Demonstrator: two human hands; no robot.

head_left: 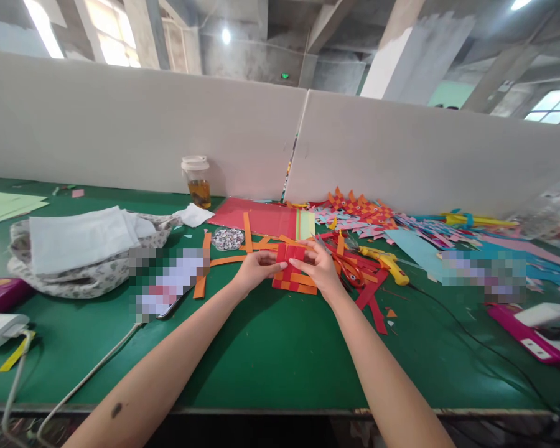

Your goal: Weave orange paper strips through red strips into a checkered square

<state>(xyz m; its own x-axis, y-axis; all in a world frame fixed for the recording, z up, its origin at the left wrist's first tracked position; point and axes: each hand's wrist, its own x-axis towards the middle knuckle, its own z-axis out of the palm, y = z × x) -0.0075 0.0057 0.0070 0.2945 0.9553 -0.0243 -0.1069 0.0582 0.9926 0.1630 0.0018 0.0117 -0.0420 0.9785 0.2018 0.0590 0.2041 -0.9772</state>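
Note:
A small woven mat of red and orange paper strips (293, 277) lies on the green table (270, 354). My left hand (256, 269) pinches a red strip at the mat's left edge. My right hand (320, 266) grips the mat's right side, fingers curled on the strips. Loose red strips (372, 302) and orange strips (201, 277) lie around the mat.
A yellow glue gun (386, 261) and red scissors (350, 270) lie right of my hands. Red paper sheets (261, 218), a bowl of googly eyes (228, 238), a jar (196, 182), a cloth bag (84, 252), woven paper pieces (354, 208) and pink devices (532, 339) surround them. White partitions stand behind.

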